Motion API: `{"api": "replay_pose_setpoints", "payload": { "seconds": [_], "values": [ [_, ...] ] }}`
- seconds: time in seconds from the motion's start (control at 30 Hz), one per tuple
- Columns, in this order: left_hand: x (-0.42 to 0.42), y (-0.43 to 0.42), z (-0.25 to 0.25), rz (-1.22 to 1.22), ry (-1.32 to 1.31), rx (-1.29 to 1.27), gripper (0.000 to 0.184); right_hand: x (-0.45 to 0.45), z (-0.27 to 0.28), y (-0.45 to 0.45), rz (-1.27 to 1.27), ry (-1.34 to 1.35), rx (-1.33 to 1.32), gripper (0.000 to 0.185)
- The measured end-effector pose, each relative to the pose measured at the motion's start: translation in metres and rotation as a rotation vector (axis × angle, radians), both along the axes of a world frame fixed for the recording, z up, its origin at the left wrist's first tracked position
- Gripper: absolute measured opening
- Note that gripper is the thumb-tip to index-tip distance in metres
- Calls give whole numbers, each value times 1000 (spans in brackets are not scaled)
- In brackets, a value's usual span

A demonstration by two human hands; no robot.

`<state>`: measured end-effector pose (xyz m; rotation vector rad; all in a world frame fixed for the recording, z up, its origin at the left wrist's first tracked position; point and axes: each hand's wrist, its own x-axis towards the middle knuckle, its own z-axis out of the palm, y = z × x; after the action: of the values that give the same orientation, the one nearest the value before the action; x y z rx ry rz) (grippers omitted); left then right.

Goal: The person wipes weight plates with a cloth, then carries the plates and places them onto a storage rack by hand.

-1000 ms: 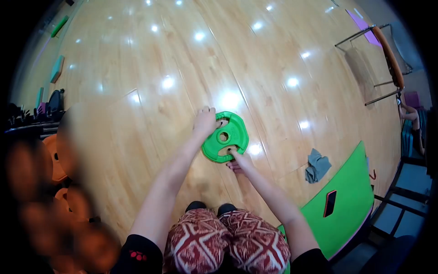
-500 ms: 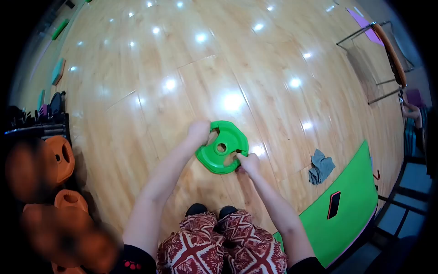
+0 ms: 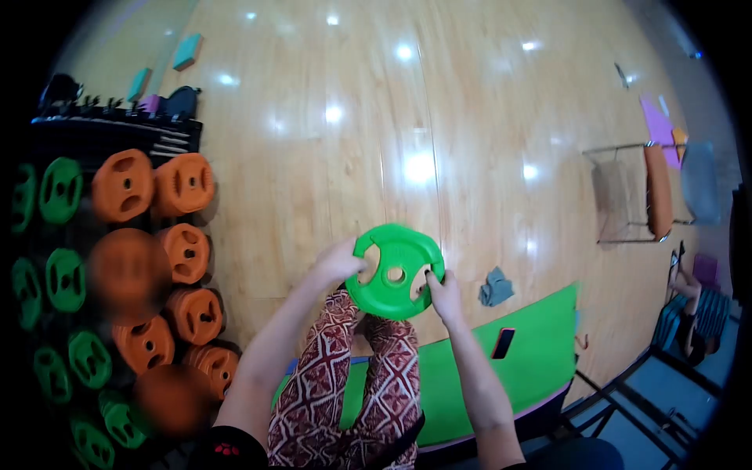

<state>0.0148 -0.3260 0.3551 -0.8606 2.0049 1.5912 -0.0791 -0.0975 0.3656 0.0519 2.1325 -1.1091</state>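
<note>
Between my two hands is a green weight plate (image 3: 392,294), with a round centre hole and two side grip openings. My left hand (image 3: 338,261) is closed around its left rim at one grip opening. On the opposite side, my right hand (image 3: 446,298) grips the right rim, the thumb showing at the other opening. The plate is held in front of my legs, over patterned trousers (image 3: 329,368). The fingers behind the plate are mostly hidden.
Orange weight plates (image 3: 188,253) and green ones (image 3: 66,280) hang in rows at the left. A green mat (image 3: 540,337) bears a phone (image 3: 504,343); a grey cloth (image 3: 496,288) lies beside it. A chair (image 3: 658,192) and a seated person (image 3: 689,301) are at the right.
The view has turned left, bringing more of the plate rack into sight. My hands have kept hold of the green weight plate, which now appears nearer and over my legs.
</note>
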Motion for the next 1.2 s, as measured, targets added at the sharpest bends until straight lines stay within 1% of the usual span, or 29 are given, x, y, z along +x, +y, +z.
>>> {"api": "replay_pose_setpoints", "payload": {
  "seconds": [0.03, 0.07, 0.1, 0.13, 0.17, 0.2, 0.23, 0.27, 0.3, 0.33, 0.37, 0.4, 0.47, 0.5, 0.57, 0.6, 0.67, 0.7, 0.73, 0.77, 0.8, 0.87, 0.9, 0.97, 1.0, 1.07, 1.13, 1.17, 1.2],
  "values": [
    [12, 5, 17, 75, 15, 60, 37, 4, 0, 11, 92, 114, 8, 22],
    [26, 10, 40, 149, 44, 108, 37, 10, 47, 7, 96, 115, -17, 21],
    [42, 21, 76, 233, 96, 58, 36, 16, 98, 0, 108, 119, -51, 21],
    [51, 28, 108, 319, 152, 2, 35, 22, 121, 6, 139, 106, -84, 21],
    [55, 24, 180, 306, 107, -61, 34, 28, 142, 6, 168, 96, -124, 21],
    [69, 27, 251, 307, 49, -117, 33, 35, 189, -1, 161, -51, -110, 22],
    [96, 36, 257, 329, 110, -123, 33, 42, 231, -9, 207, -85, -85, 24],
    [114, 34, 266, 344, 171, -140, 33, 47, 265, -23, 255, -76, -120, 24],
    [125, 26, 301, 393, 184, -170, 33, 52, 286, -35, 297, -114, -91, 24],
    [144, 29, 337, 445, 127, -112, 35, 63, 307, -39, 345, -151, -46, 25],
    [162, 40, 364, 506, 73, -40, 37, 75, 341, -53, 448, -97, -22, 28],
    [179, 47, 366, 575, 85, -42, 37, 85, 339, -59, 516, -106, -36, 30],
    [220, 69, 355, 838, -26, -335, 42, 109, 342, -79, 639, -161, -71, 28],
    [234, 90, 368, 930, -40, -335, 42, 117, 355, -83, 731, -163, -63, 28],
    [276, 108, 380, 1110, -178, -353, 50, 151, 365, -105, 894, -184, -117, 27],
    [294, 118, 397, 1192, -191, -364, 50, 167, 374, -114, 980, -166, -109, 26],
    [328, 127, 414, 1418, -220, -232, 56, 207, 393, -143, 1166, -212, -133, 27],
    [344, 132, 415, 1484, -216, -245, 56, 225, 393, -152, 1246, -201, -101, 29],
    [362, 136, 424, 1620, -136, -192, 57, 246, 404, -165, 1319, -186, -62, 30],
    [378, 130, 411, 1745, -49, -130, 58, 269, 395, -185, 1371, -226, -43, 34],
    [385, 131, 409, 1788, -50, -122, 58, 285, 397, -196, 1420, -263, -28, 37],
    [409, 124, 403, 2048, -63, -192, 42, 325, 396, -217, 1482, -323, -14, 39],
    [423, 118, 399, 2065, -64, -196, 42, 342, 389, -229, 1524, -343, 23, 42],
    [457, 107, 386, 2094, -86, -146, 55, 382, 375, -248, 1556, -400, 44, 41],
    [471, 99, 391, 2106, -100, -111, 62, 400, 372, -258, 1584, -408, 65, 41],
    [495, 71, 403, 2151, -121, -119, 60, 435, 370, -283, 1598, -405, 87, 39],
    [517, 42, 417, 2207, 50, -149, 58, 466, 373, -307, 1568, -420, -44, 36],
    [531, 25, 413, 2233, 66, -115, 54, 480, 380, -318, 1484, -413, -138, 31],
    [544, 6, 410, 2222, 53, -110, 54, 492, 378, -333, 1398, -479, -223, 32]
  ]
}}
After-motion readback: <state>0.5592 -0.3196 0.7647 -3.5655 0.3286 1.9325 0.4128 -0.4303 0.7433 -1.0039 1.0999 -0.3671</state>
